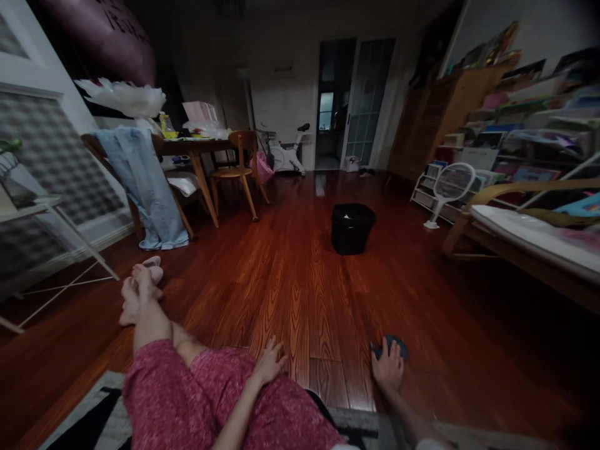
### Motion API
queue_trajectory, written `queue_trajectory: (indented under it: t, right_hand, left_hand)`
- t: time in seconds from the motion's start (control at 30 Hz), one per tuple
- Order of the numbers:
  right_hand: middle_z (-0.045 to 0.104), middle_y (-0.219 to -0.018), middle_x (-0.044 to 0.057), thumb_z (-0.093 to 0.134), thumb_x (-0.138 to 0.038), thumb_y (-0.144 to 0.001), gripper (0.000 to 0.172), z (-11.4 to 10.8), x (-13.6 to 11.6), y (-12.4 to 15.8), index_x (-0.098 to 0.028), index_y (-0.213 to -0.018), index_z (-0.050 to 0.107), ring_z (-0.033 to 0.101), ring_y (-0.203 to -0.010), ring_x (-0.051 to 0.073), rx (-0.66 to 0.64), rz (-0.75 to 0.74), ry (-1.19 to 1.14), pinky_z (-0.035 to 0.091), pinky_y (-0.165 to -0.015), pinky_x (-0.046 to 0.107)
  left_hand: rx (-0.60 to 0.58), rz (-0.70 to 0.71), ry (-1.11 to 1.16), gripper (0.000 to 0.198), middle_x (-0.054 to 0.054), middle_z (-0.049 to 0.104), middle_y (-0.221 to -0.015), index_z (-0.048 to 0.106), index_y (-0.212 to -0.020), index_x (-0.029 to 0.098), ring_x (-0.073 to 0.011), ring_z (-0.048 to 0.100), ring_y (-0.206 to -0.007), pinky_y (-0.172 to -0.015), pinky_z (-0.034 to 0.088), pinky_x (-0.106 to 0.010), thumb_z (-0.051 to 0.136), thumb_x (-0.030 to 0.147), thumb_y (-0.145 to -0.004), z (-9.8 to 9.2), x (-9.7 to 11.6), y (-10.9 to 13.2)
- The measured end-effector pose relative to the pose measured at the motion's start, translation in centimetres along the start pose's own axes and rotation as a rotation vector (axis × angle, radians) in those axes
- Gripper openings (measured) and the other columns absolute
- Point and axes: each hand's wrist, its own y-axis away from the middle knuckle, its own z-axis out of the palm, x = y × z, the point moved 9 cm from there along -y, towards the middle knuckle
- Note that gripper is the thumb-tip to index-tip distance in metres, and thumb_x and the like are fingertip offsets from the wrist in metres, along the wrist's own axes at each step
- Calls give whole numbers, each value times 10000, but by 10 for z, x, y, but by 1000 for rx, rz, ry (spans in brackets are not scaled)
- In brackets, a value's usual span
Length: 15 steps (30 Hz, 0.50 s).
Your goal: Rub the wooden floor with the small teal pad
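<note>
I sit on the floor with my legs in red patterned trousers (197, 400) stretched out to the left, feet crossed. My left hand (269, 362) rests on my knee, fingers spread and holding nothing. My right hand (388, 367) lies on the wooden floor with its fingers on a small dark round object (397, 342). A black bucket (351, 228) stands further out on the floor, straight ahead.
A wooden table (197, 147) with chairs and hanging jeans (145, 187) is at the left. A white folding rack (51, 250) stands nearer left. A bench (529, 231), a white racket-shaped swatter (450, 187) and shelves (529, 119) are at the right. A rug (94, 419) lies under me.
</note>
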Motion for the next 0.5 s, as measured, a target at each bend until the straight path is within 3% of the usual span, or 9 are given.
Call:
queue_trajectory:
  t: [0.1,0.2,0.33,0.43,0.5]
  right_hand:
    - [282,-1615,255,245,-411,-917,723,15,-45,11,-101,-1570,255,184,-1504,418,49,32,-53,273,-1092,680]
    - [329,-1617,186,289,-393,-917,683,43,-96,29,-147,-1553,321,211,-1512,356,-34,-87,-76,270,-1144,593]
    - [346,-1627,103,441,-378,-899,644,74,-168,69,-205,-1519,419,233,-1522,266,-244,-379,-88,228,-1211,468]
    - [262,-1661,101,443,-441,-932,666,83,-216,103,-231,-1558,352,179,-1540,269,-440,-608,-112,201,-1223,510]
    - [240,-1667,93,437,-512,-944,691,82,-237,117,-252,-1572,314,164,-1544,263,-547,-679,-169,194,-1228,512]
  left_hand:
    - [-4,3,12,663,-105,90,-1680,372,-1540,145,-233,95,-1547,-1249,139,-376,454,420,-942,1,-2,-2]
    - [1,0,15,662,-103,99,-1681,363,-1544,144,-230,92,-1547,-1250,139,-374,449,415,-946,1,-3,-2]
    - [-1,3,28,671,-110,89,-1680,352,-1547,129,-242,82,-1547,-1250,153,-386,442,417,-948,1,-3,-2]
    - [-4,6,36,681,-112,94,-1679,359,-1544,126,-251,94,-1545,-1250,156,-389,453,426,-940,1,-1,-1]
    - [-10,-2,29,682,-108,93,-1679,363,-1543,130,-252,108,-1544,-1250,158,-389,459,428,-937,1,-1,0]
